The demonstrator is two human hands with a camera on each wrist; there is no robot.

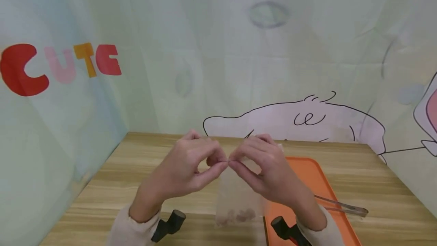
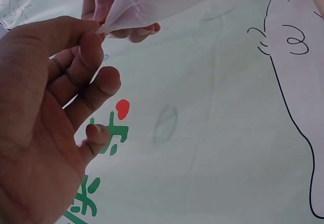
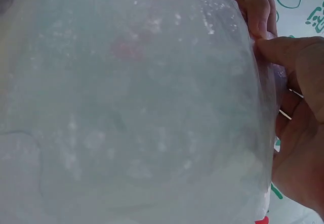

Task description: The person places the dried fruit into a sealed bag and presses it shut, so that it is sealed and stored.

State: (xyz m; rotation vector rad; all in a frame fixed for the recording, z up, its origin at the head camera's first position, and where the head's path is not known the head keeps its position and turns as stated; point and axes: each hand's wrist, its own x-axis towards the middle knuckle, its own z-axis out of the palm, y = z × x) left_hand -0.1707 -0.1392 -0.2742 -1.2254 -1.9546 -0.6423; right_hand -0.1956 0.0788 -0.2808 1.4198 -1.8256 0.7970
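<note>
A small clear plastic bag [image 1: 235, 196] hangs above the wooden table [image 1: 136, 185] with a few brown pieces at its bottom. My left hand [image 1: 191, 168] and right hand [image 1: 263, 170] meet at the bag's top edge, each pinching it between thumb and forefinger. In the left wrist view my left hand [image 2: 61, 107] pinches a corner of the bag [image 2: 152, 1], with my right hand's fingers [image 2: 134, 32] behind it. The bag [image 3: 131, 107] fills the right wrist view, and my right hand [image 3: 293, 107] grips its edge.
An orange tray [image 1: 307, 177] lies on the table right of the bag, with metal tongs [image 1: 341, 205] lying across its right edge. A printed cloth backdrop [image 1: 239, 48] surrounds the table on the left, back and right sides.
</note>
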